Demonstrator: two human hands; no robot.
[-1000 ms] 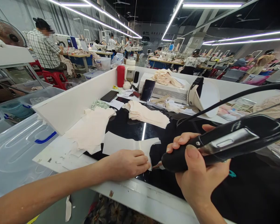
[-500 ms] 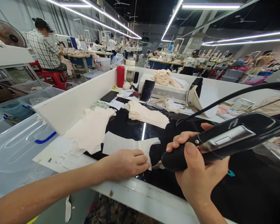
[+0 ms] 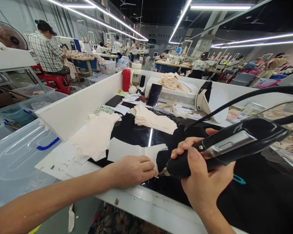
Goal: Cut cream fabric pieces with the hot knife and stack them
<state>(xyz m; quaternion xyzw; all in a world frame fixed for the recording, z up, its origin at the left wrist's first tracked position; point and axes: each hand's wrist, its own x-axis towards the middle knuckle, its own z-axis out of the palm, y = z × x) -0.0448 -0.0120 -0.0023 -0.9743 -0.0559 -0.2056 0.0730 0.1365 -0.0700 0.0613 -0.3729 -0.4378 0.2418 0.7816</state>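
Honestly can't read a single full word here. The back wall (image 3: 158, 30) has a small round logo (image 3: 150, 35) with tiny lettering right beside it, plus a row of characters (image 3: 164, 35) further right, all too small and blurry to make out. There's also a pale sign (image 3: 204, 43) with a triangle on the pillar (image 3: 210, 38); any wording on it is mush.

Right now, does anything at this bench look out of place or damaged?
A pale scrap below the white bench edge looks stray, away from the stacked cloth. That edge has a brown mark, perhaps a chip. The white piece under the left hand shows nothing plainly amiss.
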